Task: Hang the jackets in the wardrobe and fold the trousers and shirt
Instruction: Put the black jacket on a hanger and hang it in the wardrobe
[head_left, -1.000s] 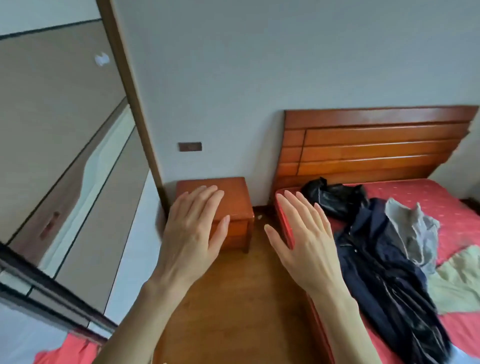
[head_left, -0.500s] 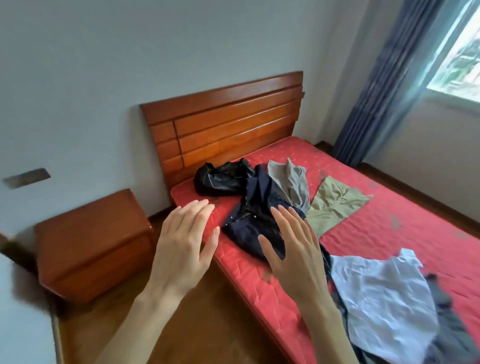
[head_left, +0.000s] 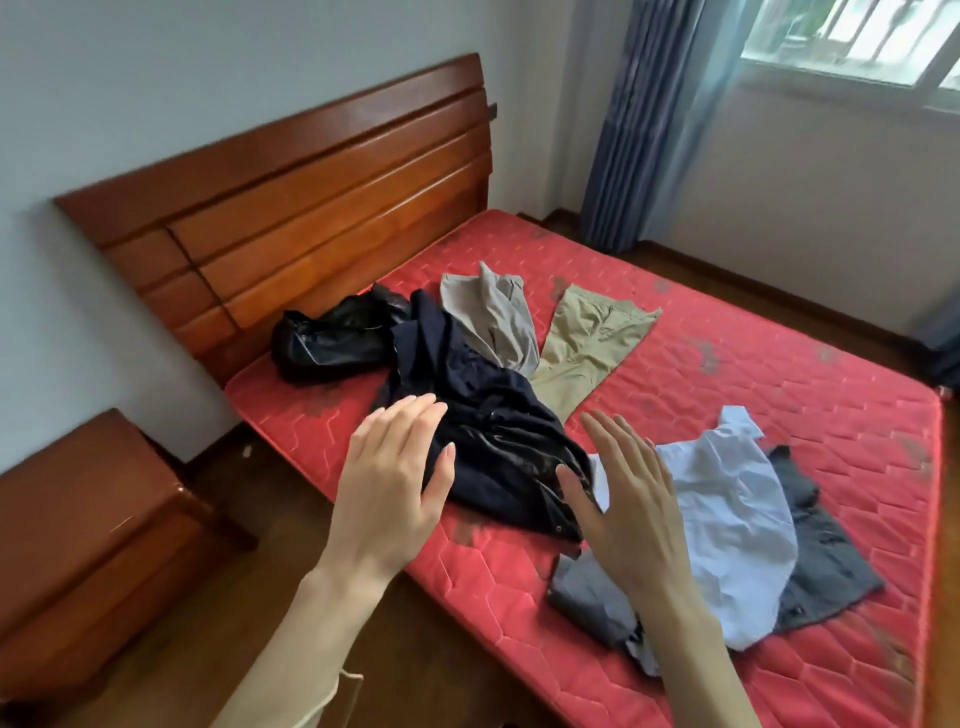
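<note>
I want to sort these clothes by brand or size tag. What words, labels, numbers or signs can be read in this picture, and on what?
None: no readable text shows anywhere.
Navy jacket: no label or print in view.
Black leather jacket: none in view.
Light blue shirt: collar turned up, no tag visible.
Khaki trousers and grey trousers: no tag visible.
Wooden headboard: plain.

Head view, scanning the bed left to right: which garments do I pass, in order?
black leather jacket → navy jacket → khaki trousers → light blue shirt → dark grey garment. The grey trousers overlap the navy jacket and the khaki pair, so I leave them out.
</note>
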